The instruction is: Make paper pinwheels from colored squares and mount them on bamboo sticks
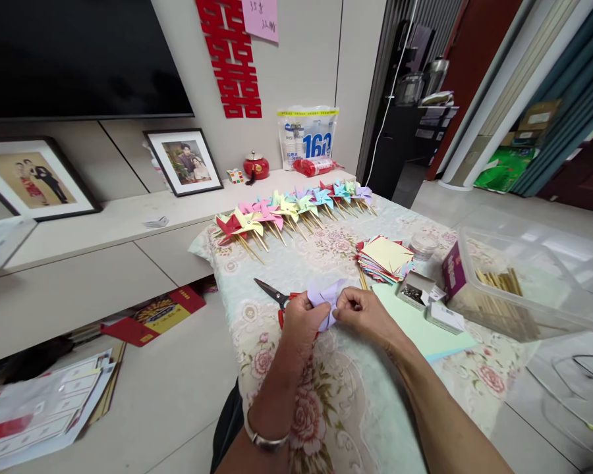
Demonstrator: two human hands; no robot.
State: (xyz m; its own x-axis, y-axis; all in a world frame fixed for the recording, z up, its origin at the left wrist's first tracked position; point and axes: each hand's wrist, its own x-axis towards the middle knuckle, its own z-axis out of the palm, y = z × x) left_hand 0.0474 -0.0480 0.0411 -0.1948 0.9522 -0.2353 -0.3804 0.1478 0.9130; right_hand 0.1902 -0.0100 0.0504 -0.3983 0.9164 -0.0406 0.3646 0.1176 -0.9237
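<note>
A purple paper pinwheel [326, 293], its blades folded inward, is held between my two hands over the flowered tablecloth. My left hand [302, 317] pinches its left side, the thumb lying near the centre. From the right, my right hand [358, 311] grips the other side with closed fingers; whether a small pin is in them I cannot make out. Scissors with red handles [275, 293] lie partly under my left hand, blades pointing away to the left. Beyond the hands, several finished pinwheels [289, 209] on sticks lie in a row.
To the right are a stack of cut paper squares [386, 255], green paper sheets [415, 329], an open small box of metal pins [416, 289], a second small box [445, 318] and a clear bin [548, 283] holding wooden sticks [499, 283]. A white cabinet [103, 257] borders the table's far left.
</note>
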